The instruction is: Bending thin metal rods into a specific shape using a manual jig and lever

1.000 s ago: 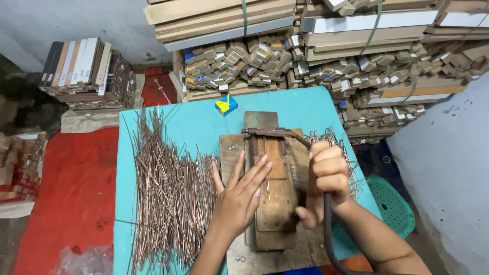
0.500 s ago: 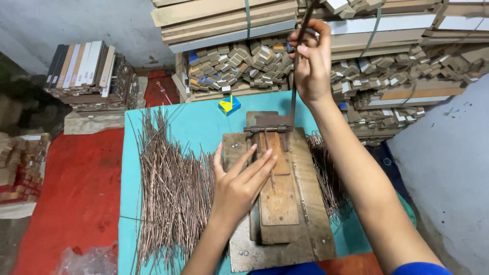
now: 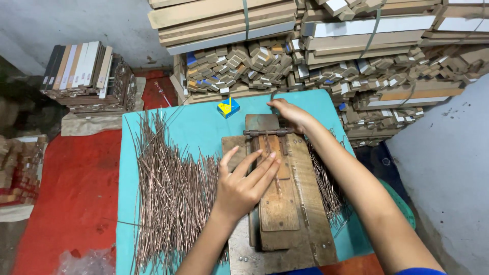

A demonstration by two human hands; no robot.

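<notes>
My left hand lies flat, fingers spread, on the upper wooden block of a hinged wooden press. It holds down a few thin copper-coloured rods lying lengthwise on the block. My right hand reaches to the press's far end, just past the metal hinge bar. Its fingers are closed on the dark lever handle, which is swung back and mostly hidden. A wide heap of the same rods lies left of the press. A smaller bunch lies on its right side.
The press sits on a turquoise table with a small yellow and blue box at its far edge. Strapped stacks of wooden strips rise behind. A board stack and red mat lie left, a grey wall right.
My right hand swung the lever from low at the press's right side, up high, then back down behind the far end. My left hand stayed on the block.
</notes>
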